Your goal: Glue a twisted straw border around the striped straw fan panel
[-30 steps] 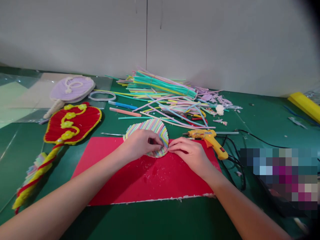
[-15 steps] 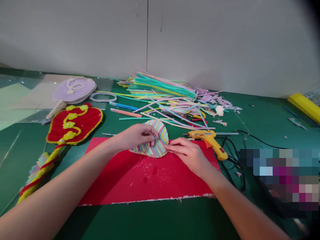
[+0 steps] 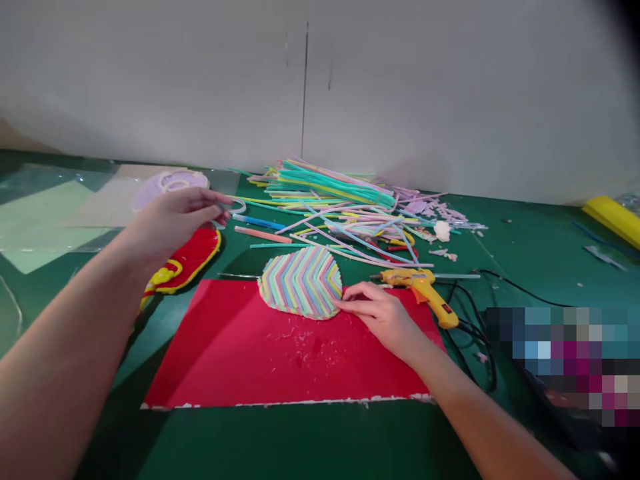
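A round pastel piece with a zigzag of striped strips (image 3: 301, 283) lies on the red sheet (image 3: 280, 367), near its back edge. My right hand (image 3: 373, 310) holds the piece's right edge between thumb and fingers. Off to the left, my left hand (image 3: 200, 207) is raised with its fingertips closed at a pale ring (image 3: 238, 206). It partly covers the lilac fan (image 3: 175, 181) and sits above the red fan with yellow trim (image 3: 195, 260).
Behind the sheet lie many pastel pipe cleaners (image 3: 335, 183) and scraps. A yellow glue gun (image 3: 423, 283) with a black cord (image 3: 520, 287) rests at the right. Green table (image 3: 310, 440) extends in front, and a yellow object (image 3: 613, 220) lies far right.
My left hand has left the striped piece and moved left and back to the pale ring. My right hand stays at the piece's edge. The view has shifted slightly.
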The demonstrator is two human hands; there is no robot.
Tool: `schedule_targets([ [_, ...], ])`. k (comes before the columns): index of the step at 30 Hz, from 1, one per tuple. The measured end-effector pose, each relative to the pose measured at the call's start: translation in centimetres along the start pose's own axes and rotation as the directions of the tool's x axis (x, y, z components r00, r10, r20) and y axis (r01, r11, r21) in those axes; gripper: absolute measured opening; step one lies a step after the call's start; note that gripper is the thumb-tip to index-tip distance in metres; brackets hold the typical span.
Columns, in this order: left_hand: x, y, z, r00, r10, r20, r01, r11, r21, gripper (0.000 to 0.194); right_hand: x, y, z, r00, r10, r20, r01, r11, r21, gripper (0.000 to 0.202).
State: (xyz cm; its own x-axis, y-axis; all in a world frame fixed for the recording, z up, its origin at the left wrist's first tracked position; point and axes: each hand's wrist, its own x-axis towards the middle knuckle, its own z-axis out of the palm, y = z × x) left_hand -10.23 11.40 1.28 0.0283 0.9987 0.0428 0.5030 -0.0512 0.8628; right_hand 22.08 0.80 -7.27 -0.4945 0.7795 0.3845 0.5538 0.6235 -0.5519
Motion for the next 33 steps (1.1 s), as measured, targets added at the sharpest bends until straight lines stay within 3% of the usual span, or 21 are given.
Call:
schedule_targets([
  [2,0.2,-0.4,-0.6,0.995,-0.037,-0.095,0.043,0.997,0.064,0.012,0.0,0.0,0.0,1.0,0.0,0.002,0.0,1.0,0.004,0.032],
  [5,0.5,-1.0,-0.6,0.991,-0.052,-0.123,0.059,0.997,0.056,0.007,0.0,0.0,0.0,1.0,-0.002,-0.002,0.002,1.0,0.012,0.031],
  [13,0.9,-1.8,-0.2,0.999,0.015,-0.041,-0.016,1.0,-0.022,0.01,0.1,-0.2,-0.1,1.0,0.006,-0.002,-0.006,1.0,0.009,0.032],
  [22,0.0,-0.5,0.7,0.999,-0.011,0.043,0.01,1.0,0.014,0.002,0.2,-0.4,-0.3,1.0,0.013,0.005,-0.013,1.0,0.0,0.031],
  [29,0.2,-1.5,1.5,0.984,0.083,0.158,-0.088,0.996,0.025,0.005,0.2,-0.3,-0.3,1.0,-0.001,0.0,0.001,1.0,-0.005,0.031],
  [33,0.0,-1.1,2.0,0.981,0.112,0.16,-0.117,0.993,0.023,0.005,0.2,-0.3,-0.3,1.0,0.008,0.002,-0.008,1.0,0.001,0.032],
])
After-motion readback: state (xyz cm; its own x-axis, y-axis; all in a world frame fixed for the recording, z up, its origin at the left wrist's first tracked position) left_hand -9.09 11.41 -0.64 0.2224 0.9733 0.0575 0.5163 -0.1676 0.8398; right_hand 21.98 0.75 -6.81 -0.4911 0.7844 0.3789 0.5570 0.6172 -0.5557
